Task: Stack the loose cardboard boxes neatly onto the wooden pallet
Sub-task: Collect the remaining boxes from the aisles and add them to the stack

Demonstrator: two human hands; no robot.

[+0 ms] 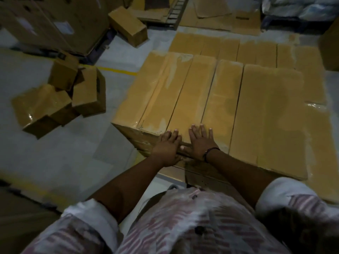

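left hand (167, 149), right hand (200, 142) press boxes (190, 99)

Both arms reach forward and down, bare below the rolled sleeves, and converge so that the hands lie side by side. The left hand (167, 149) is palm down, its fingers (173, 134) straight and close together. The right hand (200, 142) is flat too, fingers spread, thumb pointing toward the left hand. A dark band (211, 153) circles the right wrist.
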